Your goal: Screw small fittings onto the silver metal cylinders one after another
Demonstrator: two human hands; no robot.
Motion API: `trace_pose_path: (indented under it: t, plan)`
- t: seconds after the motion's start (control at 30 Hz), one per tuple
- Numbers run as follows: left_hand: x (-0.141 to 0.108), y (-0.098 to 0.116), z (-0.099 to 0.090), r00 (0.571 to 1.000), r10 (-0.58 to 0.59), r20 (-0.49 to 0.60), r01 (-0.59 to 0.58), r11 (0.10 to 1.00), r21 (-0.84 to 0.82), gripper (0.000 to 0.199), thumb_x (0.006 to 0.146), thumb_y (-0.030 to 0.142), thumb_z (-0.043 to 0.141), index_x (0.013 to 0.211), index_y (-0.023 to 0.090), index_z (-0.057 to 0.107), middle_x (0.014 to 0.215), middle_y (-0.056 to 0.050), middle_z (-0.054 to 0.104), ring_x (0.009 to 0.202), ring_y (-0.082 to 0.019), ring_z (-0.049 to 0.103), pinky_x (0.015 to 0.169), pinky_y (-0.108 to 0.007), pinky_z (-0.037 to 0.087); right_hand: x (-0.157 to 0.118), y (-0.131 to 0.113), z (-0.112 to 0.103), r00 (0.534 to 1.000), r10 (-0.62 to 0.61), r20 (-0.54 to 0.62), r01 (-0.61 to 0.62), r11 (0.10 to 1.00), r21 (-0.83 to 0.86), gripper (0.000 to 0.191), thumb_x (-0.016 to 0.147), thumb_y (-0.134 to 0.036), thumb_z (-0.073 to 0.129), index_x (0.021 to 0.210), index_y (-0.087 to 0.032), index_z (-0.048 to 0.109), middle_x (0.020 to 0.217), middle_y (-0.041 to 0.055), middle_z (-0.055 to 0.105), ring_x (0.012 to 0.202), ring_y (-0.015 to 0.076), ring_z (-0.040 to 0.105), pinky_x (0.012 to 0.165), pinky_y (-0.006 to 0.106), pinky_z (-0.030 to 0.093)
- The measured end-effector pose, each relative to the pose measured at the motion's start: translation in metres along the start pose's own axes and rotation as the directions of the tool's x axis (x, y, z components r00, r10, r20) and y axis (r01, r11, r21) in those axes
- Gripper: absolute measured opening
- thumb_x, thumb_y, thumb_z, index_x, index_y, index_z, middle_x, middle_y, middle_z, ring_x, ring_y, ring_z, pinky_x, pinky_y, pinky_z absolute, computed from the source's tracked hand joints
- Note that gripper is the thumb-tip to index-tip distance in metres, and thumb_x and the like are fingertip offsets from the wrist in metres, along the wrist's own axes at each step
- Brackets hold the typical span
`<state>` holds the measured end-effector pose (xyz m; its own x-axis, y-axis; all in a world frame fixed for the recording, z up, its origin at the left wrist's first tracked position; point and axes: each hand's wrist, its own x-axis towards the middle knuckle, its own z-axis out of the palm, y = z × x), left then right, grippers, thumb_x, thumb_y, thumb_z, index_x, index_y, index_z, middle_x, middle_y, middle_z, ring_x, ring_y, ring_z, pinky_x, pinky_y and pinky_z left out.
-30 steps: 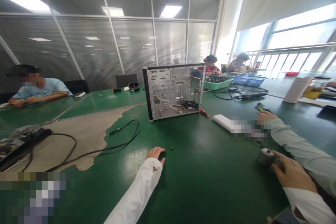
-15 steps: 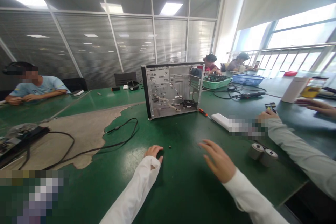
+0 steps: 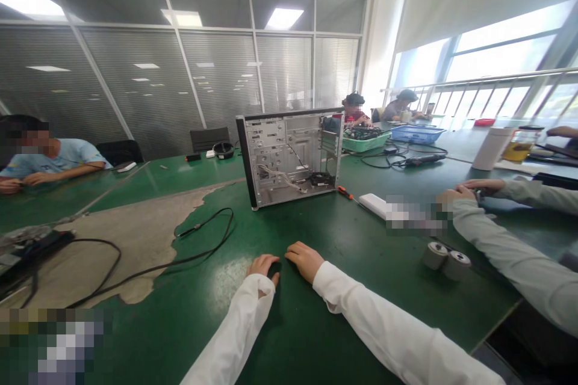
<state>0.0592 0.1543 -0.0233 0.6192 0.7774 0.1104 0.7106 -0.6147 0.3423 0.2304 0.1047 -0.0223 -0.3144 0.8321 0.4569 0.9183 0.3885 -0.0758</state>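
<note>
My left hand [image 3: 263, 265] rests on the green table [image 3: 311, 325], fingers slightly curled and apart from the thumb, with nothing seen in it. Close to its right, my right hand [image 3: 306, 260] lies low over the tabletop, fingers bent together and pointing left; its fingertips cover the spot where a small dark part lay, and what they hold, if anything, is hidden. Beyond both hands an open computer case [image 3: 291, 159] stands upright, with loose wires and a black fan [image 3: 320, 178] inside. Neither hand touches the case.
An orange-handled screwdriver [image 3: 345, 193] lies right of the case, near a white box [image 3: 374, 206]. Two metal cylinders [image 3: 436, 255] stand at right, near another person's sleeves [image 3: 506, 246]. A black cable [image 3: 180, 263] crosses the left side. Green basket [image 3: 366, 142] and blue basket [image 3: 418, 135] sit behind.
My right hand has moved left, beside my left hand, and its spread fingers have drawn together over the small dark part. The other person's hands at right have come together. The view has shifted slightly.
</note>
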Motion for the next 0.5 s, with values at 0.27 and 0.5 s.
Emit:
trace_pose_path:
  t: [0.27,0.5]
  plan:
    - [-0.002,0.001,-0.003,1.000,0.001,0.016,0.000,1.000,-0.021,0.040,0.064,0.023,0.053,0.104,0.025,0.051,0.110,-0.003,0.050,0.102,-0.021,0.043,0.083,-0.032,0.036,-0.048,0.029,-0.075,0.959,0.189,-0.209,-0.223,0.963,-0.150,0.027,0.081,-0.018,0.033,0.095,-0.020,0.055,0.088,0.0045,0.058,0.080,0.0127,0.052,0.071,0.024,0.040]
    - [-0.004,0.001,-0.003,1.000,0.019,0.012,-0.019,0.999,-0.045,0.038,0.064,0.025,0.053,0.102,0.026,0.051,0.109,-0.001,0.050,0.102,-0.020,0.043,0.084,-0.033,0.036,-0.195,0.115,-0.147,0.522,0.564,-0.640,-0.847,0.431,-0.311,0.039,0.077,-0.038,0.033,0.107,-0.018,0.048,0.089,0.0106,0.059,0.071,0.0202,0.054,0.050,0.029,0.035]
